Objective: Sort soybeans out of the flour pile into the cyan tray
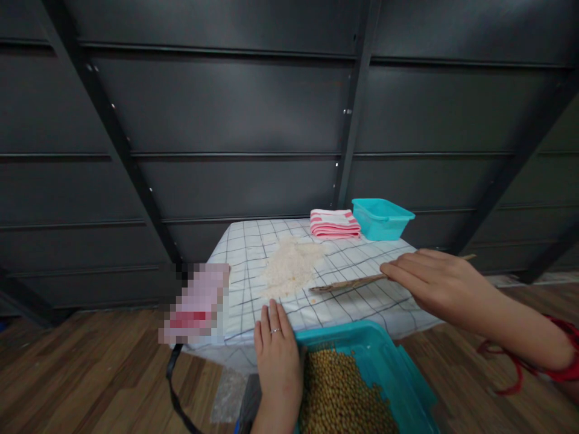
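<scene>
My left hand (277, 355) lies on the near edge of the table, fingers stretched out, next to the left rim of a teal plastic basin (367, 330). Brownish-yellow beans (339, 386) fill much of that basin. In my right hand (423, 274) is a long, thin brown strip (350, 283), seen nearly edge-on; its exact kind I cannot tell. The strip slants over the table, its far tip close to a loose spread of pale rice-like grains (294, 265) on the white checked tablecloth (246, 241). My right thumb is hidden.
Toward the back right of the table lies a folded pink-and-white towel (335, 223) beside a turquoise plastic tub (383, 220). A pixelated pink object (199, 304) is at the left table edge, with a black cable (172, 374) hanging below. Behind stands a dark panelled wall (226, 108).
</scene>
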